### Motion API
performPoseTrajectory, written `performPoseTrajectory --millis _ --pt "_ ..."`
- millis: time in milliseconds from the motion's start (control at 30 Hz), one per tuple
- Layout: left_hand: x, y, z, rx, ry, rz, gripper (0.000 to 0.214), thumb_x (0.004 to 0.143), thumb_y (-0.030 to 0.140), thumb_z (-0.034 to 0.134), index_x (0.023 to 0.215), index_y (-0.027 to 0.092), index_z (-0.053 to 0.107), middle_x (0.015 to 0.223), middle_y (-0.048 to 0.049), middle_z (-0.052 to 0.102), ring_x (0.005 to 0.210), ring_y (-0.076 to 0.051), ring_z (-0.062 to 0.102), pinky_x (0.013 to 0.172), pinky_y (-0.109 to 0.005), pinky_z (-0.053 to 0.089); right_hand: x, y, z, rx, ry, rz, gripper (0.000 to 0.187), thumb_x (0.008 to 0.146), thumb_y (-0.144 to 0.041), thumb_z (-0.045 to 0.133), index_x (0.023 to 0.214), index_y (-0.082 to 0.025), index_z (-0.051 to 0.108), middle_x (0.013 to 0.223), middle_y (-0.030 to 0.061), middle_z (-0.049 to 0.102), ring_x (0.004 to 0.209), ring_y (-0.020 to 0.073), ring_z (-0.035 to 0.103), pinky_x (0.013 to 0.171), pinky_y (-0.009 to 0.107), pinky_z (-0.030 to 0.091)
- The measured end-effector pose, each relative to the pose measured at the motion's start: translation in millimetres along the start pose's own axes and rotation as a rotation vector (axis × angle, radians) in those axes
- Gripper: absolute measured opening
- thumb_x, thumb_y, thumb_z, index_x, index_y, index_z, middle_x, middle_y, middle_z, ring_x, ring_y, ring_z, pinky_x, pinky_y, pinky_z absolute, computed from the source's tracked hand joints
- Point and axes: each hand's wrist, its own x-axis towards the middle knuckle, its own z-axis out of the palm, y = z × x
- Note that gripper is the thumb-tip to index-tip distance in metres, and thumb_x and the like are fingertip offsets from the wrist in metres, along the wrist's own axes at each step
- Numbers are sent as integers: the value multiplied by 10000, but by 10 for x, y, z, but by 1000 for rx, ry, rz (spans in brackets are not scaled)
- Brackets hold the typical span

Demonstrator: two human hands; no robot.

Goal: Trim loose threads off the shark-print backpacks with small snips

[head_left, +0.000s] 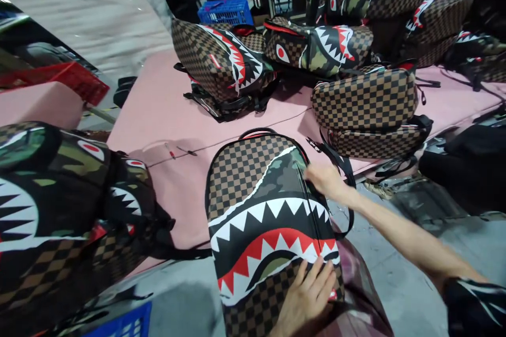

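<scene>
A backpack (253, 179) with a brown-and-black check, a camouflage patch and a shark-mouth print lies tilted in front of me, its top on the pink table. My left hand (312, 287) rests on its lower front with the fingers stretched out flat. Near the upper right edge, my right hand (326, 181) is closed at the top end of a dark zipper line (310, 205) that slants down the front. What its fingertips pinch is too small and blurred to make out.
Similar backpacks lie stacked on the pink table (177, 179), including a checked one (366, 97) and a shark-print one (221, 63). More backpacks (59, 189) stand at left. Blue crates (225, 11) and a red crate (59, 81) are around. Two small zipper pulls (172, 152) lie on the table.
</scene>
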Motion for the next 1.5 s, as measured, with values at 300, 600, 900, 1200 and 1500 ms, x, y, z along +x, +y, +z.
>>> performPoseTrajectory --millis 300,600,900,1200,1500 --pt "6 -125 -147 -217 193 -121 210 916 200 438 927 247 643 1082 74 668 1206 -110 485 1077 -288 334 1143 959 20 68 56 460 319 878 -310 479 1056 -79 606 1091 153 613 994 185 558 829 262 397" --pt "-326 -556 -771 -186 294 -894 320 865 96 420 1105 248 567 1043 -36 659 1029 -160 597 883 -288 506 1110 1219 348 311 61 644 227 869 -294 516 985 -112 586 915 78 600 840 175 584 744 339 482" --pt "-269 -1114 -876 -227 461 -1158 196 866 246 485 1028 218 593 996 -37 622 921 -172 589 810 -281 482 618 627 -63 846 42 488 470 831 -534 430 1009 -138 609 713 19 538 414 46 328 377 202 295" --pt "1679 -1795 -457 -95 -32 -787 319 835 310 557 1133 202 592 1052 -92 596 961 -268 480 804 -423 397 649 495 91 593 220 466 293 805 -343 523 973 -129 633 849 79 695 860 194 624 796 313 468" --pt "1274 -1602 -198 -18 8 -622 317 847 194 546 1153 258 598 908 -28 610 854 -191 483 716 -327 365 675 384 48 328 -15 463 229 795 -340 548 888 -168 668 940 97 697 943 261 626 847 335 432"
